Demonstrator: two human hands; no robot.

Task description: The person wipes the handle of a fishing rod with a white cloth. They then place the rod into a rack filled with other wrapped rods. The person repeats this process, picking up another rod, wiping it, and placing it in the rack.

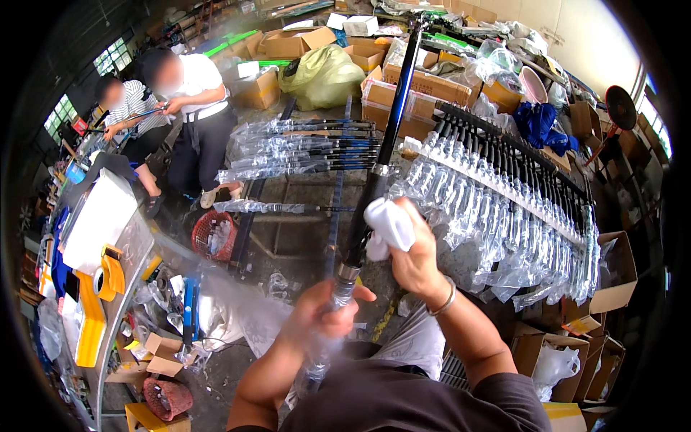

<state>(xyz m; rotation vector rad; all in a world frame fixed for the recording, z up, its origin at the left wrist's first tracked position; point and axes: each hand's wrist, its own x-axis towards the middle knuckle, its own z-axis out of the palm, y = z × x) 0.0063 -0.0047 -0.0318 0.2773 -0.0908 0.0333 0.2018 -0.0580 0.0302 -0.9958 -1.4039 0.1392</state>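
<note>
A thick black fishing rod slants up and away from my body, with its far end near the top of the view. My left hand is wrapped round the rod's lower grip, which is covered in clear plastic. Higher up, my right hand presses a folded white cloth against the black shaft, just below a metal fitting. The fingers of that hand are partly hidden behind the cloth. A metal bracelet sits on my right wrist.
On the right, a rack holds many plastic-wrapped rods in a row. More wrapped rods lie across a metal frame ahead. Two people stand and sit at the left, handling a rod. A cluttered table curves along the left; boxes fill the lower right.
</note>
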